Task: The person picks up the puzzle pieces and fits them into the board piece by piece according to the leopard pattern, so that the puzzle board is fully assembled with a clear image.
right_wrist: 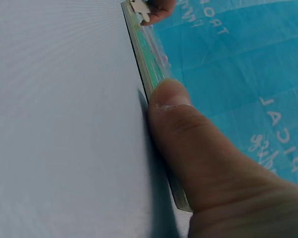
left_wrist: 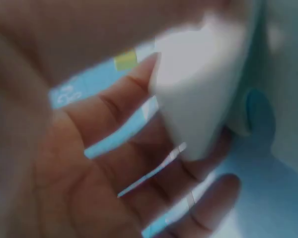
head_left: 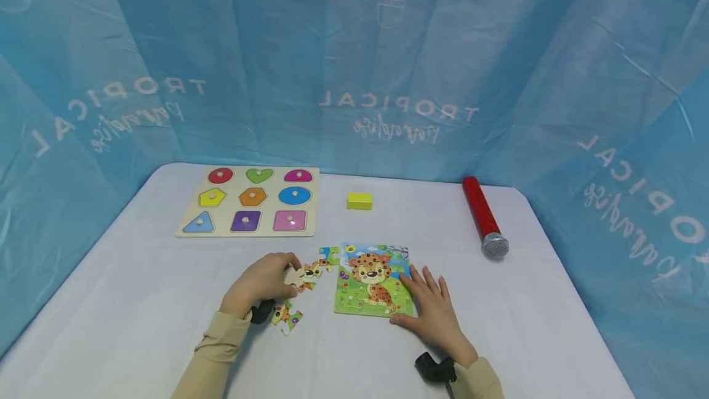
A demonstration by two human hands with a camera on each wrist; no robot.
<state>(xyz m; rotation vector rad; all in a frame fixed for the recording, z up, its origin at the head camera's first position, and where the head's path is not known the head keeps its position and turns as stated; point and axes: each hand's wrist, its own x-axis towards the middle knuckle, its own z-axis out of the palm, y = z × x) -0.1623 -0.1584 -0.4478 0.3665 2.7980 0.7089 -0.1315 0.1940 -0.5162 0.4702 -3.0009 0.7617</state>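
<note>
In the head view my left hand (head_left: 264,283) pinches a pale-backed jigsaw piece (head_left: 292,276) between thumb and fingers. The same piece (left_wrist: 193,89) fills the middle of the left wrist view, blurred. Loose leopard jigsaw pieces lie around that hand, one by the wrist (head_left: 286,318) and one beside the board (head_left: 329,255). A leopard picture puzzle board (head_left: 354,294) lies flat to their right. Against its right side rests my right hand (head_left: 432,310), fingers spread and fairly straight. Its thumb (right_wrist: 181,134) touches the board's edge in the right wrist view.
Behind the left hand lies a shape puzzle board (head_left: 227,226) with knobbed pieces. A yellow block (head_left: 359,201) stands at the back middle. The red microphone (head_left: 483,214) is at the back right. Blue curtains (head_left: 354,66) enclose the white table (head_left: 343,362).
</note>
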